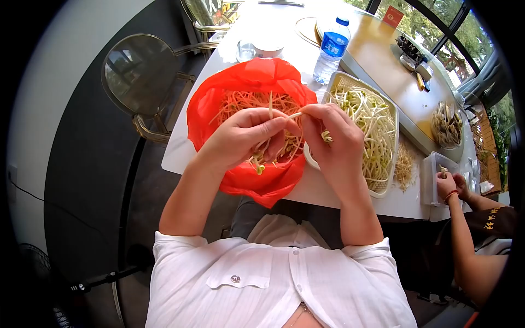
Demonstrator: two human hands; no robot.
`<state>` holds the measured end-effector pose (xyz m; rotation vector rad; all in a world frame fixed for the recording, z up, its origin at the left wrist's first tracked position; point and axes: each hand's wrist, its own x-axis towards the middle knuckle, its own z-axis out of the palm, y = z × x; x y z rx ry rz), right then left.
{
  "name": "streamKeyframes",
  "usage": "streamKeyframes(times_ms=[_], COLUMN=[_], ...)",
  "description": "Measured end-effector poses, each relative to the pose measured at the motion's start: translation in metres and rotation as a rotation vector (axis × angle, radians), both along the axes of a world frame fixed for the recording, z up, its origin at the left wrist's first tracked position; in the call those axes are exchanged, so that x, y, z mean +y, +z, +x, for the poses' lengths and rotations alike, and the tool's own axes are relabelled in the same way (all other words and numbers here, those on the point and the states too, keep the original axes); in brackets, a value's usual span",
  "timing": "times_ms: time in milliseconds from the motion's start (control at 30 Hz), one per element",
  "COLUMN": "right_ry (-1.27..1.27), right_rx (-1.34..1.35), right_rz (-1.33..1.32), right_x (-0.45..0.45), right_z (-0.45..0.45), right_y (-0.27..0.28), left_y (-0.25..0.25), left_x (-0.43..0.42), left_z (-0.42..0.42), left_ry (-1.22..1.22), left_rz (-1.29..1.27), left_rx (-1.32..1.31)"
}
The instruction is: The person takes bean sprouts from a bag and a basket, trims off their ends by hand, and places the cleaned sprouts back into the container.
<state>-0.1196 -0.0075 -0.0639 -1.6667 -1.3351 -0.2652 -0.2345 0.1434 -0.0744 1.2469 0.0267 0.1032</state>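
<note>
Pinched closed over the red bag (268, 188), left hand (246, 134) and right hand (339, 131) apparently share one sprout (296, 115); probably light, brittle: grip ends gently.

My hands work close together in front of my torso (290, 279), fingertips nearly meeting. My left hand (249, 131) is turned inward, its thumb (267, 129) stretched toward the right over curled fingers (254, 115) closed in a grip. My right hand (339, 128) shows its back to the camera, thumb and forefinger pinched, tips aimed left. Both bare forearms (192, 191) reach forward and slant inward, the left more steeply, the right wrist (350, 172) almost straight.
</note>
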Motion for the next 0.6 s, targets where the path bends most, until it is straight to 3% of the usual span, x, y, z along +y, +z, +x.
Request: streamKeyframes(times_ms=[33, 100, 167, 300, 333, 400, 433, 500, 600], right_ry=[-0.004, 0.177, 0.128, -0.429, -0.448, -0.783, -0.799, -1.0, -1.004], right_rx=[0.005, 0.801, 0.712, 0.268, 0.258, 0.098, 0.09, -0.145, -0.061], right_rz=[0.002, 0.219, 0.431, 0.605, 0.608, 0.227, 0.229, -0.141, -0.105], right_x=[-0.004, -0.016, -0.034, -0.091, -0.11, -0.145, -0.159, -0.178, -0.189], right_z=[-0.001, 0.002, 0.015, 0.059, 0.073, 0.099, 0.109, 0.123, 0.113], right_y=[0.001, 0.004, 0.008, 0.001, -0.006, -0.022, -0.034, -0.056, -0.063], left_y=[0.001, 0.004, 0.008, 0.011, 0.016, 0.024, 0.025, 0.033, 0.035], left_x=[-0.001, -0.004, -0.008, -0.011, -0.012, -0.016, -0.018, -0.038, -0.069], left_z=[0.001, 0.005, 0.011, 0.036, 0.045, 0.072, 0.09, 0.124, 0.168], left_ry=[-0.048, -0.096, -0.069, 0.028, 0.025, -0.071, -0.135, -0.16, -0.038], left_rz=[-0.033, -0.065, -0.105, -0.193, -0.191, -0.236, -0.237, -0.215, -0.026], left_rx=[-0.01, -0.019, -0.038, -0.064, -0.082, -0.143, -0.173, -0.15, 0.085])
